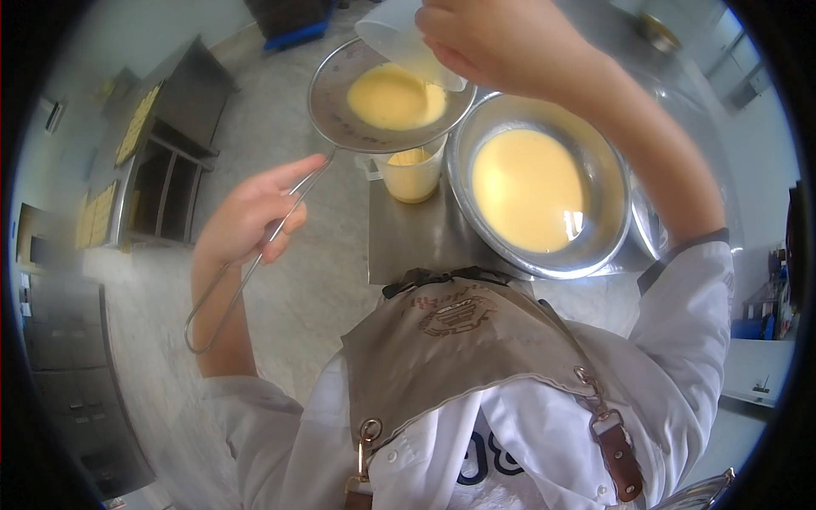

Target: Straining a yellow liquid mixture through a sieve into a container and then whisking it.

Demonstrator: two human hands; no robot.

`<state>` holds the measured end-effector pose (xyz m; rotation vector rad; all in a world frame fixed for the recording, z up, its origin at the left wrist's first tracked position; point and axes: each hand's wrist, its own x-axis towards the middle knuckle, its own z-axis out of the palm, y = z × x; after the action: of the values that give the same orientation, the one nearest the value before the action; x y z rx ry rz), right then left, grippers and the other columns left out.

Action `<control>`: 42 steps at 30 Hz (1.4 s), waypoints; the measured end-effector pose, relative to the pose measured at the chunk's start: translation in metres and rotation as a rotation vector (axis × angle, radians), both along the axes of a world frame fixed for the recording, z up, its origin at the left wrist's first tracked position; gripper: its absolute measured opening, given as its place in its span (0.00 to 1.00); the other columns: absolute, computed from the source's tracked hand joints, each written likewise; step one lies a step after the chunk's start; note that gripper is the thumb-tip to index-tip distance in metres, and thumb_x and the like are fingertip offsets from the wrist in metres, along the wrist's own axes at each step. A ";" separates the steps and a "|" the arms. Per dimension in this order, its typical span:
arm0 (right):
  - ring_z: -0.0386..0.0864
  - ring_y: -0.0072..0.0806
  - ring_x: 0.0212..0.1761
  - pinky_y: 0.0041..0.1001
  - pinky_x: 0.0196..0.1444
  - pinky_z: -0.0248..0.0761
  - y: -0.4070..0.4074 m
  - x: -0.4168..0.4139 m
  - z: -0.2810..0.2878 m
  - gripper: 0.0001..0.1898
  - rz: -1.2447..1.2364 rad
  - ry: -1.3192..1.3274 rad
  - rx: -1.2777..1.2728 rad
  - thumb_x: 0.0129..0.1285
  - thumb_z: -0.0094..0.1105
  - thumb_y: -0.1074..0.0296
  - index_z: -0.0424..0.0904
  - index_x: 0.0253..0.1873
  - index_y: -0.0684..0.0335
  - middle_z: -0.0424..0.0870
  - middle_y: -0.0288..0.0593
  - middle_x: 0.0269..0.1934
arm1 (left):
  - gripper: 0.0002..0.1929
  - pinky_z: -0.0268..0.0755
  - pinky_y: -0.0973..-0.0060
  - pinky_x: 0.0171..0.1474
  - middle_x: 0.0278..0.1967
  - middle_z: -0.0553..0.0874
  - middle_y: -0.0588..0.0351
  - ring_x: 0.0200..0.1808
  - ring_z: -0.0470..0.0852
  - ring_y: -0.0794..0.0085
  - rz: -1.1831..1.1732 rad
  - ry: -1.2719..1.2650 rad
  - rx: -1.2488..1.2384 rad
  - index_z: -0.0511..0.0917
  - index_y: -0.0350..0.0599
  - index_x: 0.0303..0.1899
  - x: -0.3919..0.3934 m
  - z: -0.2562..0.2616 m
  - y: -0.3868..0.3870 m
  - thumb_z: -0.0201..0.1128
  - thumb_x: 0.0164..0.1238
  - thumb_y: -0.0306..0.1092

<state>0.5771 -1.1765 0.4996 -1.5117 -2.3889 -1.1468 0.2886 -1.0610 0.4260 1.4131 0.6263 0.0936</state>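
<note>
My left hand (258, 213) grips the looped wire handle of a metal mesh strainer (328, 118), its index finger stretched along the wire. The strainer sits over a translucent plastic measuring jug (413, 182) holding pale yellow liquid. In the strainer lies a pool of the same yellow liquid (382, 102). Above it, my right hand (475, 38) holds a second translucent plastic jug (392, 29), tilted with its lip down at the liquid. To the right of the lower jug stands a large steel bowl (542, 264) with more yellow liquid inside.
Jug and bowl stand on a steel table (408, 245), whose left edge drops to the floor (287, 287). At far left a steel work counter (185, 102) bears trays of yellow pieces (137, 124). A dark crate with a blue base (296, 35) stands beyond.
</note>
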 end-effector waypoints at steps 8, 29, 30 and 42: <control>0.69 0.22 0.34 0.28 0.47 0.53 -0.006 -0.001 -0.011 0.05 0.252 -0.208 0.220 0.47 0.54 0.61 0.71 0.26 0.53 0.67 0.30 0.25 | 0.29 0.56 0.86 0.10 0.18 0.73 0.59 0.08 0.64 0.84 0.002 -0.014 0.009 0.55 0.31 0.68 0.000 0.001 -0.001 0.43 0.64 0.23; 0.79 0.33 0.34 0.34 0.46 0.64 -0.157 0.145 -0.167 0.10 -0.783 0.677 0.360 0.62 0.54 0.63 0.78 0.34 0.65 0.81 0.40 0.28 | 0.28 0.55 0.86 0.10 0.18 0.73 0.59 0.07 0.64 0.84 -0.001 -0.023 -0.012 0.57 0.33 0.68 -0.001 0.004 0.005 0.42 0.63 0.22; 0.78 0.34 0.36 0.37 0.47 0.62 -0.161 0.149 -0.186 0.09 -0.832 0.521 0.218 0.60 0.54 0.63 0.77 0.33 0.62 0.79 0.39 0.28 | 0.28 0.55 0.86 0.10 0.18 0.73 0.59 0.07 0.64 0.84 -0.012 -0.028 -0.015 0.57 0.33 0.68 -0.001 0.004 0.006 0.42 0.63 0.22; 0.76 0.37 0.41 0.38 0.46 0.60 -0.174 0.169 -0.315 0.07 -1.012 0.414 -0.122 0.61 0.51 0.63 0.76 0.35 0.58 0.79 0.41 0.33 | 0.28 0.56 0.85 0.12 0.20 0.74 0.61 0.09 0.65 0.85 -0.022 0.003 -0.018 0.58 0.33 0.68 0.001 0.011 0.006 0.45 0.64 0.22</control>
<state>0.7458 -1.3509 0.1845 -2.7778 -1.4021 -0.6320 0.2894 -1.0554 0.4372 1.4026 0.6119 0.0683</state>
